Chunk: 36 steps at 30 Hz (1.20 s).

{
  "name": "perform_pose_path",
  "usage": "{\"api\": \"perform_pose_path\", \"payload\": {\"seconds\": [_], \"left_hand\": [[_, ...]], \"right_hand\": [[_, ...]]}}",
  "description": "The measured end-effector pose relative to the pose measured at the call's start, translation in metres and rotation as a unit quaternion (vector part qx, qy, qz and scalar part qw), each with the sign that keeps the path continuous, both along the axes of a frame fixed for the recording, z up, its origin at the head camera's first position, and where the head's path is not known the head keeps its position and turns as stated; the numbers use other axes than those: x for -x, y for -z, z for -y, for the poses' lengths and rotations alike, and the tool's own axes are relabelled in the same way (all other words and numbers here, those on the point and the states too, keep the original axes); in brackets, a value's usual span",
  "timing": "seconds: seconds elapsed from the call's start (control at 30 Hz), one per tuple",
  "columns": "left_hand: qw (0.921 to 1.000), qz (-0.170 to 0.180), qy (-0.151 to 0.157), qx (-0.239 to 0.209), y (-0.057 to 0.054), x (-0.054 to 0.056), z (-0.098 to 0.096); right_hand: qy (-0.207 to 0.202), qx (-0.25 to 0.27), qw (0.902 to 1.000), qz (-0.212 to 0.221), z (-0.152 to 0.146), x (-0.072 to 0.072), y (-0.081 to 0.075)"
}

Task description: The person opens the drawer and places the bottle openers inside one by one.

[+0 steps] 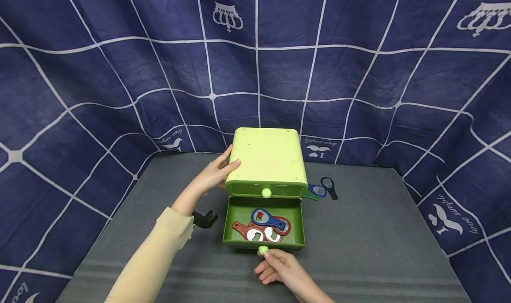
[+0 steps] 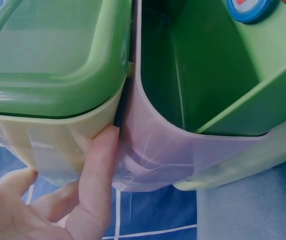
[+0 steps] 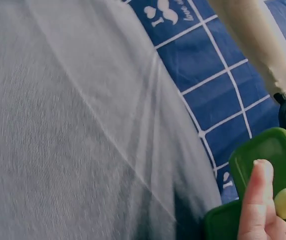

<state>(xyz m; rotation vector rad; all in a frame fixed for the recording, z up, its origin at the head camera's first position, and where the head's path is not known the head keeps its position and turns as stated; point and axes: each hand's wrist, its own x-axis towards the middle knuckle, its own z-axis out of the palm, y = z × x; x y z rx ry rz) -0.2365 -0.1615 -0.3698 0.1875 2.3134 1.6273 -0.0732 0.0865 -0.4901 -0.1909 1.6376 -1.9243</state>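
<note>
A small two-tier drawer unit (image 1: 267,154) with a pale yellow-green top stands on the grey table. Its green lower drawer (image 1: 235,212) is pulled out, while the upper one is closed. Inside the lower drawer lie several bottle openers, a blue bottle opener (image 1: 263,217) on top of red ones. My left hand (image 1: 213,173) rests against the unit's left side; fairly straight fingers (image 2: 100,160) touch the wall of the upper tier. With thumb and index finger, my right hand (image 1: 285,269) pinches the lower drawer's round light-green knob (image 3: 285,202).
Right of the unit, a black bottle opener (image 1: 329,186) and a blue bottle opener (image 1: 318,190) lie on the table (image 1: 359,232), with a green handle (image 1: 312,195) partly hidden by the unit. A dark blue curtain with white lines (image 1: 279,72) hangs behind.
</note>
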Motion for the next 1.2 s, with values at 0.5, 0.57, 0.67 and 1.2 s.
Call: {"api": "perform_pose_path", "payload": {"seconds": [0.5, 0.57, 0.67, 1.2], "left_hand": [[1.0, 0.002, 0.003, -0.001, 0.0, 0.0, 0.001], [1.0, 0.004, 0.002, -0.001, 0.0, 0.0, 0.001], [1.0, 0.002, 0.006, -0.001, 0.0, 0.0, 0.001], [0.9998, 0.009, 0.013, -0.01, -0.001, 0.0, 0.002]], "right_hand": [[0.054, 0.025, 0.9967, 0.055, 0.004, 0.0, -0.011], [0.056, 0.022, 0.9966, 0.057, 0.004, 0.001, -0.013], [0.055, 0.02, 0.9963, 0.063, 0.004, 0.002, -0.016], [0.076, 0.012, 0.9949, 0.064, 0.004, 0.027, -0.029]]}}
